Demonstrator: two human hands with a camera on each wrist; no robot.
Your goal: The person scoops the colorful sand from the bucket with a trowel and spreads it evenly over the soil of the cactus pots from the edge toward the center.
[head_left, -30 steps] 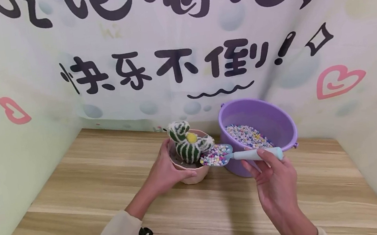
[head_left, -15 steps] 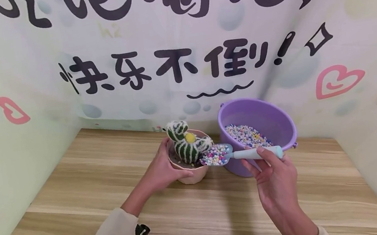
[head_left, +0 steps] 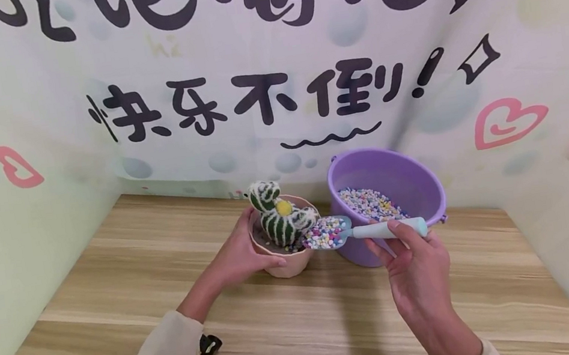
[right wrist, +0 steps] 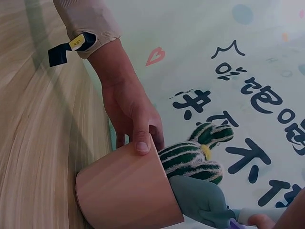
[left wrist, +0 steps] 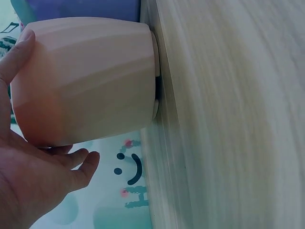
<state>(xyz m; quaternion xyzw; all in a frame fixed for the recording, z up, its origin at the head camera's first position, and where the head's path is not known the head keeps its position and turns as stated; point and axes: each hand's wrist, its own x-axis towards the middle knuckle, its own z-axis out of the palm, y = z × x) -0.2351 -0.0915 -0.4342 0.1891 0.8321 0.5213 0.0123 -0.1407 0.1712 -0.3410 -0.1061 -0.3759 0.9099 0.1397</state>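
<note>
My left hand (head_left: pixel 235 254) holds a pale pink flowerpot (head_left: pixel 288 266) by its side, thumb near the rim at the front and fingers behind. Inside stands a knitted cactus (head_left: pixel 279 227), green with white stripes and a yellow flower. Dark soil surrounds it, and a few coloured pebbles lie there by the scoop. My right hand (head_left: pixel 420 273) grips the light blue handle of a small garden trowel (head_left: pixel 385 230). Its blade, heaped with colourful pebbles (head_left: pixel 325 233), reaches over the pot's right rim. In the right wrist view the trowel blade (right wrist: pixel 202 200) overlaps the pot mouth beside the cactus.
Right behind the trowel stands a purple bucket (head_left: pixel 416 180), partly filled with similar pebbles (head_left: pixel 372 203). A printed cloth wall (head_left: pixel 194 160) encloses the wooden table (head_left: pixel 274 336) at the back and both sides. A black strap (head_left: pixel 210 346) hangs at the left sleeve.
The flowerpot and my left hand have shifted slightly left, while the trowel stays nearly in place. A few pebbles now show on the soil by the blade.
</note>
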